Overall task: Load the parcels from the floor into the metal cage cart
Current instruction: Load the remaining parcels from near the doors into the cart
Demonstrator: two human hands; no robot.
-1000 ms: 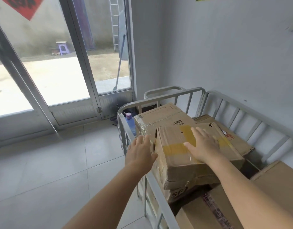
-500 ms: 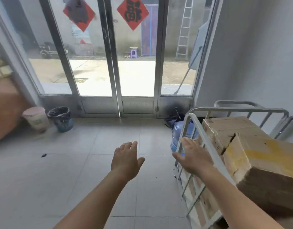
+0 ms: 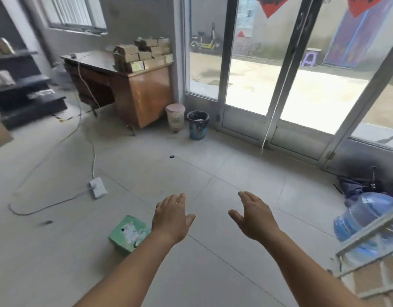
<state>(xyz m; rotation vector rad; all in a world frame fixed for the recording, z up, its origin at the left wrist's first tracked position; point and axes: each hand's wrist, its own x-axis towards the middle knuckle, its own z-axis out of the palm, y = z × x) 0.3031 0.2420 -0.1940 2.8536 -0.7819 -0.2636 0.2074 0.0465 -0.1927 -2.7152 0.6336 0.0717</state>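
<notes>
A green parcel (image 3: 126,234) with a white label lies on the tiled floor, just left of my left wrist. My left hand (image 3: 171,214) hovers in the air with straight fingers, holding nothing. My right hand (image 3: 254,214) is held out beside it, palm turned inward, also empty. Only a corner of the metal cage cart (image 3: 368,235) shows at the lower right edge, with cardboard boxes (image 3: 366,278) behind its bars.
A blue water bottle (image 3: 366,216) lies beside the cart. A power strip (image 3: 98,187) and its cable trail across the floor on the left. A wooden desk (image 3: 133,85) stacked with small boxes, two bins (image 3: 197,125) and glass doors (image 3: 279,74) stand behind.
My view has swung left, away from the cart and onto the open floor. Both hands came off the cardboard box in the cart and now hang free in front of me.
</notes>
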